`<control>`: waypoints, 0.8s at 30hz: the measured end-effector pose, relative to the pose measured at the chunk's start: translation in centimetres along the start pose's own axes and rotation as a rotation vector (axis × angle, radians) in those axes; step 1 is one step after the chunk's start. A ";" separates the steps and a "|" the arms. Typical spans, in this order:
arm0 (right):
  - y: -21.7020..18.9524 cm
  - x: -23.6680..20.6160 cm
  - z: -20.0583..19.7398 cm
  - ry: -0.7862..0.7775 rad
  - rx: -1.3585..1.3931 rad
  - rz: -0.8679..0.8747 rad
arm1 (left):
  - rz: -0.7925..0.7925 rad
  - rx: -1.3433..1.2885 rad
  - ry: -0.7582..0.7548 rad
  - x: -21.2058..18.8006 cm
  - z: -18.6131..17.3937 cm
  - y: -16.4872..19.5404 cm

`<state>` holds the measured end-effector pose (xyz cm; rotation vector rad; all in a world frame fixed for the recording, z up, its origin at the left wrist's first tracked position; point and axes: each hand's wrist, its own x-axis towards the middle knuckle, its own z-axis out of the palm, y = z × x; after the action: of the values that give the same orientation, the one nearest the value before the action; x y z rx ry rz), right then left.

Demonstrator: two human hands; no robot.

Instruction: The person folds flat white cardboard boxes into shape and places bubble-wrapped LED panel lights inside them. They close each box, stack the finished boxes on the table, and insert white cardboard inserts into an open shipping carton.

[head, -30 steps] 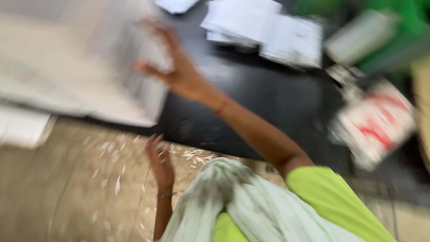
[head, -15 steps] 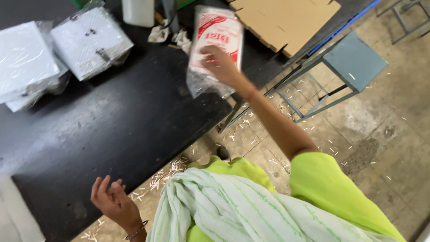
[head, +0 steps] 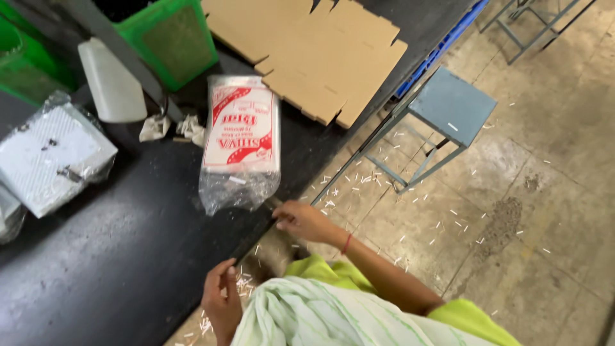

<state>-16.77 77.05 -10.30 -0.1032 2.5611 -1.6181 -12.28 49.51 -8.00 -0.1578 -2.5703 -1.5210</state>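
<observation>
A clear plastic bag [head: 241, 138] with a red and white printed pack inside lies flat on the black table [head: 128, 243], its empty clear end toward the near edge. My right hand [head: 306, 222] rests at the table's edge just below that clear end, fingers bent; it grips nothing that I can see. My left hand [head: 221, 301] hangs lower, beside the table edge, with loosely curled fingers and nothing in it. A striped pale green cloth [head: 320, 320] drapes over my shoulder.
Flat brown cardboard [head: 307, 51] lies at the table's far end. Green crates [head: 170, 38], a white bottle [head: 112, 80], crumpled paper [head: 173, 127] and a wrapped white packet [head: 54, 157] stand to the left. A grey metal stool [head: 451, 106] stands on the floor among white scraps.
My right hand has come off the printed bag and drawn back to the table edge. The view has swung right and closer; my left hand has curled in.
</observation>
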 end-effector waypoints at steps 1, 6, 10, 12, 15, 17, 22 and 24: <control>-0.8 -0.5 -0.5 0.014 -0.005 -0.055 | -0.036 -0.047 -0.028 0.4 0.7 0.6; -2.4 -1.3 -4.9 0.155 -0.087 -0.086 | -0.127 -0.052 -0.211 3.6 3.1 2.2; -1.5 -3.2 -6.8 0.243 -0.179 -0.005 | 0.078 -0.149 -0.351 8.3 4.8 3.0; -0.6 -4.8 -7.0 0.217 -0.205 0.002 | 0.215 -0.153 -0.377 10.6 5.8 3.8; 1.0 -6.5 -7.5 0.108 -0.231 0.040 | 0.212 -0.174 -0.382 12.8 7.8 6.0; 2.2 -6.8 -8.6 0.062 -0.124 0.094 | 0.070 -0.157 -0.400 13.6 9.0 8.1; 6.9 -3.7 -18.3 0.201 -0.104 0.081 | -0.166 -0.404 -0.608 15.2 12.6 12.6; 9.6 -1.2 -25.0 0.285 -0.199 0.041 | -0.170 -0.463 -0.651 15.2 14.8 13.5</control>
<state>-18.84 103.71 -8.26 0.1757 2.9098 -1.4518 -26.13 69.17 -0.55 -0.5858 -2.6517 -2.4521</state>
